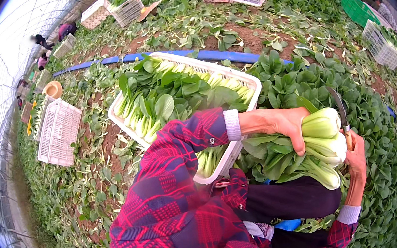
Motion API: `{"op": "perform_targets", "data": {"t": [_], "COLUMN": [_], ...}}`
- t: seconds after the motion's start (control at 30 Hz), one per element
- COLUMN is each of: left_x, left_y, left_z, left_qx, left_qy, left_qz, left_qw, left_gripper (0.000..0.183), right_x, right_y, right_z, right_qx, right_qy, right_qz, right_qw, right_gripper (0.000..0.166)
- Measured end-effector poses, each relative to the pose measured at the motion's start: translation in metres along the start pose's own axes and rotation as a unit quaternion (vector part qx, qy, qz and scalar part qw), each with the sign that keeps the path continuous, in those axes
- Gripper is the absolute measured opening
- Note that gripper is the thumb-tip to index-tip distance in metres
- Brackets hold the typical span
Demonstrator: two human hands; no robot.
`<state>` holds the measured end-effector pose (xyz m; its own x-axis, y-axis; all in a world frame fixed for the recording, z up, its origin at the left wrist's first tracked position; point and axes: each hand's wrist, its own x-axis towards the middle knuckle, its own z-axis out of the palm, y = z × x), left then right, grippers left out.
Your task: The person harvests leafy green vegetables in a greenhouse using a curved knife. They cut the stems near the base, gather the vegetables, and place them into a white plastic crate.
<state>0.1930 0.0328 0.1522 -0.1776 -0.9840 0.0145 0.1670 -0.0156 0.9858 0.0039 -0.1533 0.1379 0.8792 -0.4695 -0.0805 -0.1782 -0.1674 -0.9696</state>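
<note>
My left hand (pixel 287 124) grips several heads of bok choy (pixel 325 145), thumb over the stalks. Their pale cut bases point right and the dark leaves trail to the left, above my bent leg. In my right hand (pixel 355 155) is a small sickle (pixel 348 137) with a wooden handle. Its curved blade points up, just beyond the bok choy bases. The right fingers are partly hidden behind the stalks, so whether they touch the bases I cannot tell. Left of my hands stands a white plastic crate (pixel 259 88) packed with bok choy, partly covered by my left sleeve.
Uncut bok choy plants (pixel 375 139) grow thickly at the right. A blue flat hose (pixel 227 56) runs behind the crate. Stacked white crates (pixel 60 131), a straw hat (pixel 52 90) and a green crate (pixel 357 8) stand farther off. Several people (pixel 66 30) work in the distance.
</note>
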Motion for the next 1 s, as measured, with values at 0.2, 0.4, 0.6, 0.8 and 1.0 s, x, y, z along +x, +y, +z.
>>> {"op": "perform_targets", "data": {"t": [0.2,0.4,0.6,0.8,1.0], "left_x": [-0.054,-0.128,-0.228,-0.389,-0.459], "left_y": [0.007,0.038,0.088,0.050,-0.096], "left_z": [-0.015,-0.067,-0.223,-0.357,-0.323], "left_qx": [0.006,0.108,0.767,0.819,0.652], "left_qy": [0.100,0.275,0.420,0.410,0.501], "left_qz": [-0.045,0.016,-0.160,-0.298,-0.436], "left_qw": [0.994,0.955,0.457,0.268,0.366], "left_gripper": [0.045,0.051,0.032,0.013,0.026], "right_x": [0.029,0.072,0.018,-0.049,-0.122], "right_y": [-0.014,-0.003,0.049,0.115,0.159], "right_z": [0.046,0.003,-0.127,-0.179,-0.185], "right_qx": [-0.133,0.114,-0.052,-0.182,-0.266], "right_qy": [0.041,0.296,0.417,0.470,0.560], "right_qz": [-0.122,-0.119,-0.098,-0.009,0.077], "right_qw": [0.983,0.941,0.902,0.864,0.781], "right_gripper": [0.028,0.030,0.032,0.041,0.031]}}
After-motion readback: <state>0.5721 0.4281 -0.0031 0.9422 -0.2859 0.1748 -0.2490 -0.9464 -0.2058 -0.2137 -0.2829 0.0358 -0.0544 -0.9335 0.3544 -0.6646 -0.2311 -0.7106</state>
